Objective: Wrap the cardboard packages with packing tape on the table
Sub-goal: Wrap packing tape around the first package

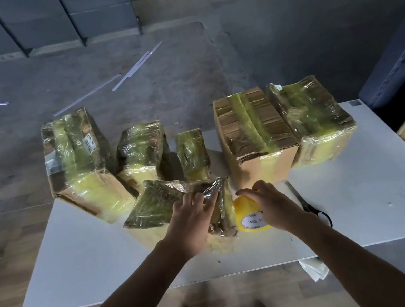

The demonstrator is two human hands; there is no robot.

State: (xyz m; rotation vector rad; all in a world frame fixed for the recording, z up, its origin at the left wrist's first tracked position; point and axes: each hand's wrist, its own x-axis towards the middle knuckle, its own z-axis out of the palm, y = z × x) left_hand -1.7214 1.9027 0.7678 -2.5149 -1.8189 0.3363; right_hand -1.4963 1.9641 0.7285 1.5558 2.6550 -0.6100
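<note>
left hand [194, 218] presses flat, fingers straight, on a small tape-wrapped brown cardboard package [156, 204]; right hand [268, 202] curls round a yellow packing tape roll [252, 221] on the white table [365, 192]

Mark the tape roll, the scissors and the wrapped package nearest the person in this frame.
tape roll [242, 214], head view, on the yellow tape beside the white label.
scissors [296, 194], head view, on the blades.
nearest package [155, 205], head view, on its taped top face.
</note>
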